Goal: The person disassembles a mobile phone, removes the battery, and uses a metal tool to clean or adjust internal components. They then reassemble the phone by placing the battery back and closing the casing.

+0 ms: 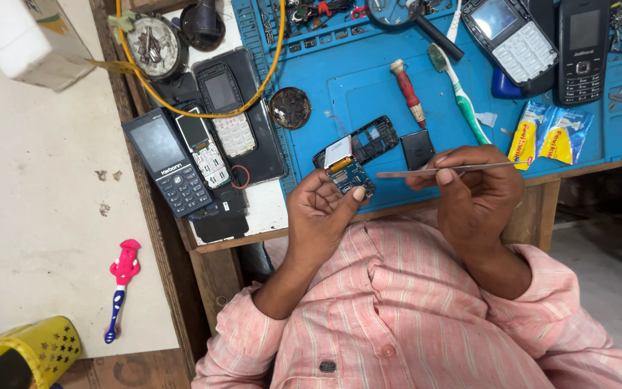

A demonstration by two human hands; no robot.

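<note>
**While the Board Sits Pinched, the Tweezers Line Up**

With its fingertips closed around the edges of a small blue phone circuit board, the left hand holds the part just above the near edge of the blue work mat, the thumb pressing on the board's lower right corner. A white-backed display piece stands up from the board's top. The right hand has thumb and forefinger shut on a pair of slim metal tweezers, held roughly level with the tips aimed left at the board and stopping just short of it.

Judged from this, the step in hand is fine work on the bare board: steadying it in one hand and bringing the tool to a point on it. The next move would call for a small, controlled approach of the tips, a firm hold on the board and a light touch near the display piece.

Just behind the board lies an empty black phone frame, with a small black battery beside it. Further back rest a red-handled screwdriver and a green toothbrush. To the left, off the mat, several opened keypad phones are laid out.
</note>
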